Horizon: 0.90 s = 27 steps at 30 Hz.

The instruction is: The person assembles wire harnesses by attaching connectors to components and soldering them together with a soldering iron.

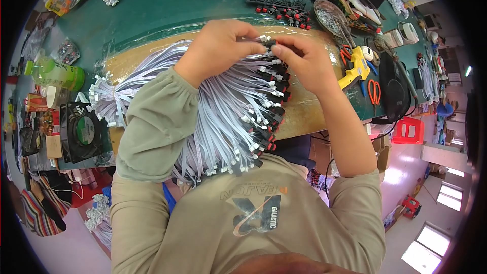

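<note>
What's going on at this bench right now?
A person's left hand pinches the end of a white cable, and the right hand holds a small black part beside it. More cables fan out below the hands, many with black parts at their ends. Loose black-and-red pieces lie beyond; a yellow tool lies to the right.

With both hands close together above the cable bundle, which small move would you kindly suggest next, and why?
I would probably ease the small black plastic piece at the right hand toward the small white plastic connector at the left hand, since both hands' fingers nearly meet there, and black-and-red plastic pieces sit among the ends of the flat white cables.
</note>
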Each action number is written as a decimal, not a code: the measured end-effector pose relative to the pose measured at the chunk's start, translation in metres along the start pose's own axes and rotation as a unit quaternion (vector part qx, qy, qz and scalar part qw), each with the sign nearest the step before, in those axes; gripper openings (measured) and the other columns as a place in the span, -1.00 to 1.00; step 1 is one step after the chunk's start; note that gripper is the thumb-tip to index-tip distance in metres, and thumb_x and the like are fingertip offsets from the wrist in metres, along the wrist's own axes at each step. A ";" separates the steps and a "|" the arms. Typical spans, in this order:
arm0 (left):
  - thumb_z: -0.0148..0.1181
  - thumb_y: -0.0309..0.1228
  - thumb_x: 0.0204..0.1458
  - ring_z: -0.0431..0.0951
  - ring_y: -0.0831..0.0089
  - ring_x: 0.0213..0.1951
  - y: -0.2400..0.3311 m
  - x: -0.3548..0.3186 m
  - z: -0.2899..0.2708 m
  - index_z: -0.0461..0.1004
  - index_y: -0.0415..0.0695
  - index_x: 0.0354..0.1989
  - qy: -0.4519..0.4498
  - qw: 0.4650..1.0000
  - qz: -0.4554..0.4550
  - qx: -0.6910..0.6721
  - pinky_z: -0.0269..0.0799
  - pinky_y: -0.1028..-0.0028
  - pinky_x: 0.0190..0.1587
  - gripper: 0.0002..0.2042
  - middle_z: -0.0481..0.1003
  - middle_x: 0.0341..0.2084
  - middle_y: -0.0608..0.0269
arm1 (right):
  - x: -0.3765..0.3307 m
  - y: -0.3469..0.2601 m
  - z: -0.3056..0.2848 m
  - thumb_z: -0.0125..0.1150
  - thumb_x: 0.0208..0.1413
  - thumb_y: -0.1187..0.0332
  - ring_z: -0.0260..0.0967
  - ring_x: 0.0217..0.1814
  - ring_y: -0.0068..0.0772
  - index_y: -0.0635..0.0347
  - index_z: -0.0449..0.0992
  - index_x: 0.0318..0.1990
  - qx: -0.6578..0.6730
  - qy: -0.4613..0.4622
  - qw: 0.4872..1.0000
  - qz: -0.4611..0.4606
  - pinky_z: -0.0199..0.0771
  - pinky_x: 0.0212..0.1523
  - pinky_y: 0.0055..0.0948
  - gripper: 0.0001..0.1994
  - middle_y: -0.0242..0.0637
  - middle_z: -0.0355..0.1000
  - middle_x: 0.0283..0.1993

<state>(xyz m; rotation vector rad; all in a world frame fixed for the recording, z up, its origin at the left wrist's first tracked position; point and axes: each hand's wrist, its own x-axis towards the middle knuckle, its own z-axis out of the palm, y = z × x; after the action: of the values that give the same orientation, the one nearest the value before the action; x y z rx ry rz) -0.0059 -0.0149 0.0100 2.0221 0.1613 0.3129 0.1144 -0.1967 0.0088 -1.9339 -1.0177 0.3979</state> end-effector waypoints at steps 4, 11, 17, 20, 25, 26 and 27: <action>0.35 -0.27 -0.10 0.54 0.35 -0.31 -0.009 -0.002 -0.002 0.54 -0.22 -0.13 0.029 0.994 0.105 0.026 0.43 0.46 -0.21 -0.62 0.56 -0.32 0.11 | -0.016 -0.003 -0.017 0.23 0.12 0.37 0.36 -0.22 -0.67 0.28 0.54 -0.08 0.012 -0.031 0.998 0.046 0.36 -0.17 -0.61 -0.76 -0.43 0.49 -0.26; 0.29 -0.35 0.01 0.52 0.54 -0.18 0.031 -0.029 -0.038 0.48 -0.28 -0.08 0.227 0.968 0.054 -0.097 0.42 0.53 -0.12 -0.65 0.55 -0.26 0.19 | 0.009 -0.043 -0.025 0.27 0.07 0.39 0.43 -0.24 -0.56 0.24 0.55 -0.12 -0.013 0.035 0.996 -0.078 0.39 -0.15 -0.59 -0.78 -0.34 0.51 -0.23; 0.31 -0.38 -0.07 0.53 0.23 -0.22 0.032 -0.137 -0.043 0.54 -0.20 -0.23 0.354 0.926 0.102 0.084 0.43 0.39 -0.15 -0.76 0.51 -0.29 0.10 | 0.048 -0.123 0.088 0.31 -0.03 0.12 0.42 0.00 -0.10 0.20 0.52 -0.07 -0.173 -0.135 0.935 -0.279 0.40 0.02 -0.30 -0.57 -0.13 0.48 -0.08; 0.35 -0.47 -0.15 0.50 0.12 -0.19 0.016 -0.199 -0.044 0.54 -0.19 -0.25 0.481 0.846 0.059 0.221 0.42 0.34 -0.12 -0.75 0.49 -0.25 0.06 | 0.054 -0.143 0.146 0.31 -0.10 -0.06 0.40 0.04 -0.05 0.27 0.52 -0.08 -0.203 -0.160 0.910 -0.325 0.40 0.04 -0.27 -0.42 -0.07 0.47 -0.05; 0.31 -0.57 -0.16 0.50 0.13 -0.20 0.004 -0.286 -0.026 0.53 -0.22 -0.26 0.490 0.847 0.008 0.206 0.42 0.35 -0.13 -0.77 0.48 -0.25 0.03 | 0.067 -0.188 0.203 0.23 -0.29 -0.39 0.40 0.07 -0.03 0.42 0.48 -0.04 -0.363 -0.357 0.844 -0.166 0.38 0.07 -0.26 -0.07 0.07 0.45 -0.01; 0.31 -0.57 -0.16 0.50 0.13 -0.20 0.000 -0.292 -0.022 0.53 -0.22 -0.26 0.495 0.844 0.007 0.208 0.42 0.35 -0.13 -0.77 0.48 -0.25 0.03 | 0.068 -0.190 0.208 0.23 -0.29 -0.39 0.40 0.07 -0.03 0.42 0.48 -0.04 -0.364 -0.358 0.843 -0.170 0.38 0.07 -0.26 -0.07 0.07 0.45 -0.01; 0.31 -0.57 -0.15 0.50 0.14 -0.20 -0.002 -0.299 -0.019 0.53 -0.23 -0.25 0.496 0.845 -0.008 0.199 0.42 0.35 -0.13 -0.77 0.48 -0.25 0.04 | 0.069 -0.191 0.213 0.24 -0.30 -0.39 0.41 0.06 -0.02 0.42 0.49 -0.05 -0.370 -0.385 0.827 -0.175 0.39 0.06 -0.26 -0.07 0.08 0.46 -0.02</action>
<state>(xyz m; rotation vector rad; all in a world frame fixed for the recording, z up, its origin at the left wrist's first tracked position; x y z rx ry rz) -0.2974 -0.0722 -0.0284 2.0550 0.9498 1.4004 -0.0693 0.0286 0.0560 -2.1949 -2.2945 0.6615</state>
